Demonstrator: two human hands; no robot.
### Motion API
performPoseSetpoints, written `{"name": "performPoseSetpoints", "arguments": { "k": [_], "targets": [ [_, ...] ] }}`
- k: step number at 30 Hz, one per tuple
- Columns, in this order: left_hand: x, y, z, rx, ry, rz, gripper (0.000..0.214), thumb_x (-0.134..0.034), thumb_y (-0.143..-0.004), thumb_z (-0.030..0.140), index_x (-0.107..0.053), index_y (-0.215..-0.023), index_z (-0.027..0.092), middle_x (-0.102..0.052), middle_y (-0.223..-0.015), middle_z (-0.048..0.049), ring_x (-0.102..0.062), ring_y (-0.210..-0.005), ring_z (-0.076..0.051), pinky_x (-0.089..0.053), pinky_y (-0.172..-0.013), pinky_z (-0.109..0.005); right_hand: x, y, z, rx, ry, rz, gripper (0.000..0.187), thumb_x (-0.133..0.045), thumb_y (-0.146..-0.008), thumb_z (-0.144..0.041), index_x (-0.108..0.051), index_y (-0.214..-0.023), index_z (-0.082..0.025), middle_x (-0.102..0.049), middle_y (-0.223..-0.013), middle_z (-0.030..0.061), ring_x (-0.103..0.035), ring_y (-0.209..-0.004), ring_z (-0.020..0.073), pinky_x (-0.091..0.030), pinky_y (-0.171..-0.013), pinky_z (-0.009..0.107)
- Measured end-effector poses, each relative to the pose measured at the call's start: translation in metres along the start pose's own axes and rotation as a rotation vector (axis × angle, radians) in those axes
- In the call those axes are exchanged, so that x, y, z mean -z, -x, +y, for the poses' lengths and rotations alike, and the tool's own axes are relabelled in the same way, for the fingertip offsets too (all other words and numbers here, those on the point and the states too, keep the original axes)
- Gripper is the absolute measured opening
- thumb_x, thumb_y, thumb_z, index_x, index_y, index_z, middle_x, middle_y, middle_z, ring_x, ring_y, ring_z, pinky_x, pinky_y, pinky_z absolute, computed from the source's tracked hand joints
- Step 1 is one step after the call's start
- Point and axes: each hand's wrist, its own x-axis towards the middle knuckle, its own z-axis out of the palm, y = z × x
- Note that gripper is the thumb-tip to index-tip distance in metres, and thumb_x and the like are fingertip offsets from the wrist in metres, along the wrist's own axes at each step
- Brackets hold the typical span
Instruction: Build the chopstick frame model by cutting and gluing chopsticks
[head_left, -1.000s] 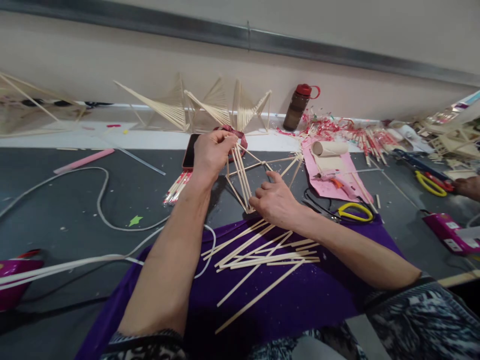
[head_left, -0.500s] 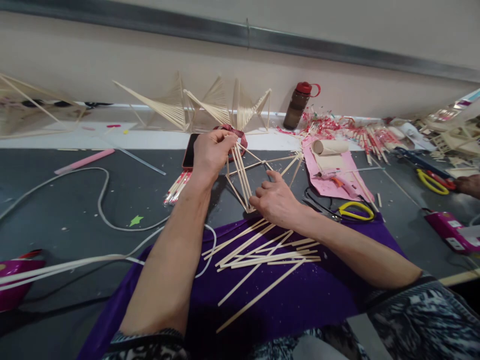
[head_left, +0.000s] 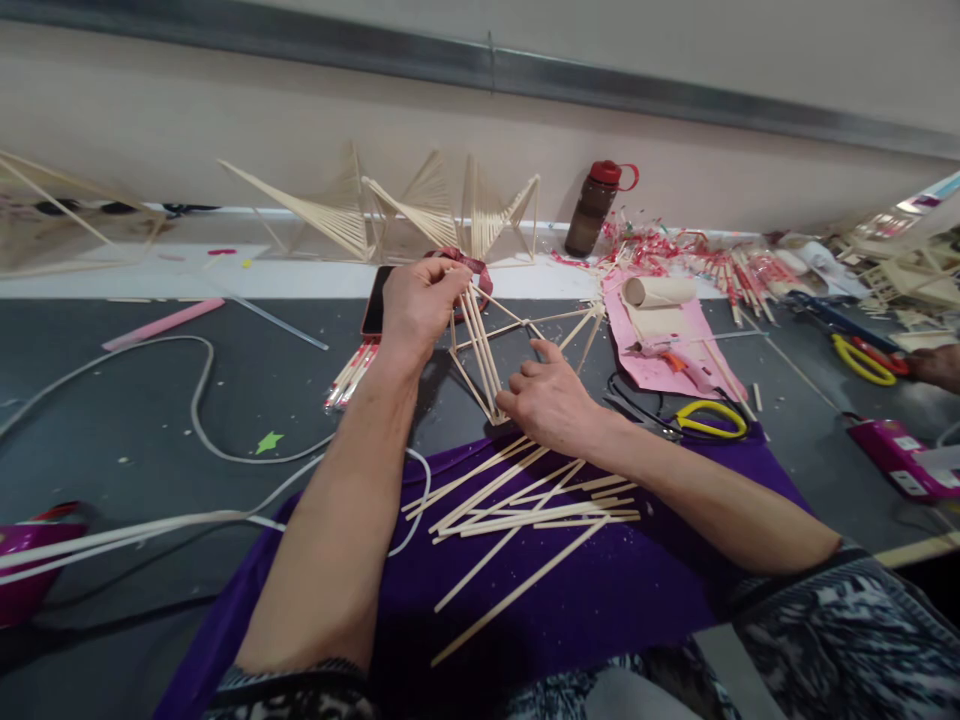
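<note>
A frame of thin wooden sticks (head_left: 481, 345) stands on the dark table, with several sticks side by side slanting down its left part. My left hand (head_left: 424, 305) pinches the upper ends of these slanting sticks. At their lower end, my right hand (head_left: 546, 400) has its fingers curled in against the frame's bottom corner, index finger partly raised. Its fingertips are partly hidden. Loose wooden sticks (head_left: 525, 515) lie crossed on a purple cloth (head_left: 645, 610) below my hands.
Finished stick models (head_left: 420, 215) line the wall behind. To the right are a red-capped bottle (head_left: 592, 215), a pink glue gun (head_left: 682, 365), yellow-handled pliers (head_left: 709, 420) and another person's hand (head_left: 937, 367). A phone (head_left: 375, 305) and a white cable (head_left: 199, 400) lie left.
Both hands keep their hold at the two ends of the slanting sticks. The whole view has shifted very slightly; nothing else visibly differs.
</note>
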Motion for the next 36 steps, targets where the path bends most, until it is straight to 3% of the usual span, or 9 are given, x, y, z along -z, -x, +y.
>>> {"name": "performPoseSetpoints", "arguments": {
  "k": [8,32,36],
  "targets": [
    [-0.002,0.001,0.005,0.009,0.037,-0.002,0.011,-0.061,-0.069,0.023,-0.067,-0.067,0.014,-0.056,-0.052,0.0008,-0.048,-0.045,-0.007,-0.042,-0.042,-0.017,0.0,0.0,0.0,-0.01,-0.005,0.001,0.019,-0.044,-0.083,-0.014,-0.059,-0.073,-0.019,-0.059,-0.062,0.0008,-0.05,-0.066,0.0163,-0.017,-0.093,0.05],
    [-0.001,0.001,0.002,0.014,-0.008,0.024,0.013,-0.061,-0.069,0.025,-0.068,-0.069,0.014,-0.059,-0.055,0.0,-0.051,-0.046,-0.008,-0.043,-0.042,-0.018,0.004,-0.003,0.001,0.037,-0.037,-0.041,0.019,-0.046,-0.081,-0.011,-0.062,-0.072,-0.018,-0.061,-0.061,0.0013,-0.05,-0.063,0.0157,-0.013,-0.095,0.051],
    [-0.002,0.001,0.004,0.039,-0.004,0.021,0.014,-0.062,-0.068,0.027,-0.068,-0.072,0.014,-0.063,-0.06,-0.0014,-0.055,-0.05,-0.01,-0.046,-0.045,-0.019,0.013,0.003,0.004,0.054,-0.058,0.017,0.022,-0.044,-0.083,-0.01,-0.061,-0.07,-0.017,-0.062,-0.064,0.0012,-0.051,-0.065,0.0153,-0.015,-0.098,0.048]
  ]
}}
